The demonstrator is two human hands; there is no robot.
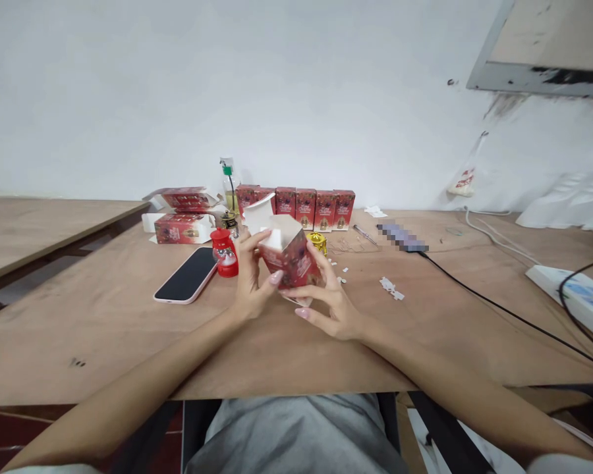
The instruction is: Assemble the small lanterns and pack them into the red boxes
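Observation:
Between my two hands is a red printed cardboard box (296, 263), tilted above the table, its white top flap standing up. My left hand (254, 276) grips its left side, thumb on the front. My right hand (333, 299) holds its right side and lower edge, with fingers spread along it. Just left of my left hand stands a small red lantern (224, 253). A dark lantern (228, 222) is behind that one. Partly hidden behind the held box is a gold lantern (317, 242). What lies inside the box cannot be made out.
Several closed red boxes (325, 209) stand in a row near the wall. Flattened or opened boxes (180, 227) lie at the left. A phone (186, 276), a screwdriver (364, 234), white scraps (391, 288) and a cabled, blurred-out device (400, 237) are on the wooden table (128, 342).

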